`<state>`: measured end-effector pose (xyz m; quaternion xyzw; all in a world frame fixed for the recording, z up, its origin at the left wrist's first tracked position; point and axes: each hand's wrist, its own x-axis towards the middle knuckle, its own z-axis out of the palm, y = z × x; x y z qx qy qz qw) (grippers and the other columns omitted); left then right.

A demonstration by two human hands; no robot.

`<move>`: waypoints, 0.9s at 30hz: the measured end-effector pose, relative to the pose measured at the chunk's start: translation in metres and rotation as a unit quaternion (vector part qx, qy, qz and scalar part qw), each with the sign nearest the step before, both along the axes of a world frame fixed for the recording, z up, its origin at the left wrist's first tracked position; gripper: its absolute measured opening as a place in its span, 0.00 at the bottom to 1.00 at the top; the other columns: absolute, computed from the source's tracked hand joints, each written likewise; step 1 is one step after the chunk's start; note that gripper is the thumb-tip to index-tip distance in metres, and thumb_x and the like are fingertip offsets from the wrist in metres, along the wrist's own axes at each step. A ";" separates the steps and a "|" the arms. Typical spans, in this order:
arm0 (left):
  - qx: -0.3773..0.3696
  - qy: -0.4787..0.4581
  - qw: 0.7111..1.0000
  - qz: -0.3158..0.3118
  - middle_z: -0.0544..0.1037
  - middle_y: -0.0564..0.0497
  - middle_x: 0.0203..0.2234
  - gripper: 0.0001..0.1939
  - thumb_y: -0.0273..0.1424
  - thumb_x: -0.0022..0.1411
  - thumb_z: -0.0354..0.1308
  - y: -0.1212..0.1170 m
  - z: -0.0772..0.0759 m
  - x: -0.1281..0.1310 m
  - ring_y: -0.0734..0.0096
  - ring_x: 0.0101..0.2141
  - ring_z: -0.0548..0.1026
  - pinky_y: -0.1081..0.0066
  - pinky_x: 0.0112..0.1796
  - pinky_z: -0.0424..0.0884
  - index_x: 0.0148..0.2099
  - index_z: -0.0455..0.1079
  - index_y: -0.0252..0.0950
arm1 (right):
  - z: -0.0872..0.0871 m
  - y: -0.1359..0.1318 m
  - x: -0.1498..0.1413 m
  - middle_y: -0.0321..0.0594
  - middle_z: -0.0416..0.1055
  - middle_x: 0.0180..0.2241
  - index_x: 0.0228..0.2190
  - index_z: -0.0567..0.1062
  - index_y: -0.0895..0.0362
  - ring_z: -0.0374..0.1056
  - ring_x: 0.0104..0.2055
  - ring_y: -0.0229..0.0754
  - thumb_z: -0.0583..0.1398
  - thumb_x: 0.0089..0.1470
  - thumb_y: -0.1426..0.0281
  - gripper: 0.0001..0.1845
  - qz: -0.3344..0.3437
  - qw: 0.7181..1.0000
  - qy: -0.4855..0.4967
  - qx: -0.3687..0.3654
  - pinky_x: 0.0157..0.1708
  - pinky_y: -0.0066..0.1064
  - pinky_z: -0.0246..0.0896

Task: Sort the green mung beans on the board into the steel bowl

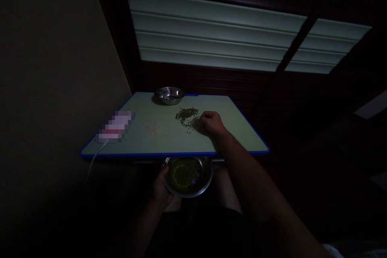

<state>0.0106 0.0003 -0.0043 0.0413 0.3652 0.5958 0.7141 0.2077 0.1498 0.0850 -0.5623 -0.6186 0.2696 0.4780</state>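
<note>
Below the table's near edge, my left hand [162, 187] grips the left rim of a metal bowl [207, 185]. Green beans, which look like mung beans [183, 173], lie in that bowl. My right hand [212, 122] is over the table with its fingers closed on a small clear, rounded thing [195, 122], whose kind I cannot make out. This clear thing meets the near right side of a loose pile of green beans [186, 115] on the tabletop. A few single beans are scattered on the near side of the pile.
The pale green table [145, 141] has a blue edge. A second metal bowl [169, 96] stands at its back left. A blurred-out flat thing [116, 127] with a white cable [93, 159] lies at the left edge. A slatted dark wooden panel [211, 76] rises behind. The room is dim.
</note>
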 end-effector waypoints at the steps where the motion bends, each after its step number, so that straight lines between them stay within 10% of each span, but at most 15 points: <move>1: 0.000 0.000 1.000 0.001 0.83 0.45 0.28 0.10 0.31 0.53 0.56 0.000 0.000 0.000 0.56 0.35 0.80 0.56 0.45 0.73 0.33 0.77 0.33 | 0.000 0.000 0.000 0.32 0.62 0.16 0.16 0.70 0.58 0.55 0.21 0.33 0.55 0.36 0.68 0.07 0.004 1.000 0.002 -0.004 0.24 0.26 0.50; 27: 0.019 0.004 1.000 -0.004 0.83 0.45 0.30 0.10 0.33 0.51 0.59 0.001 -0.009 -0.002 0.54 0.37 0.79 0.54 0.47 0.71 0.34 0.77 0.35 | 0.003 -0.006 -0.004 0.31 0.60 0.15 0.16 0.69 0.58 0.54 0.19 0.32 0.57 0.34 0.67 0.07 0.051 0.996 0.054 -0.042 0.21 0.26 0.48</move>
